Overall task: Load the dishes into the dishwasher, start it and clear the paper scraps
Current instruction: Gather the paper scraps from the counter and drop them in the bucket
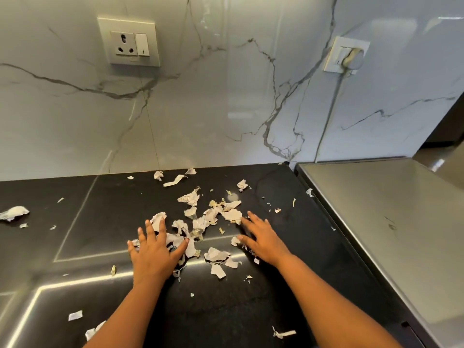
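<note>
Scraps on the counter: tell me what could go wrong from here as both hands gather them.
The left hand and right hand lie flat beside the middle pile only, so strays like the crumpled scrap far left and the strip near the front edge may get missed.
One small piece lies at the seam by the steel top; a sweep could lodge it there.

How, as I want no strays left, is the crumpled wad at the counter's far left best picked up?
Pinch the crumpled wad across its raised middle, coming from above with the left hand, which lies nearer. It is bunched and stands off the counter, so fingers can likely close round it.
</note>
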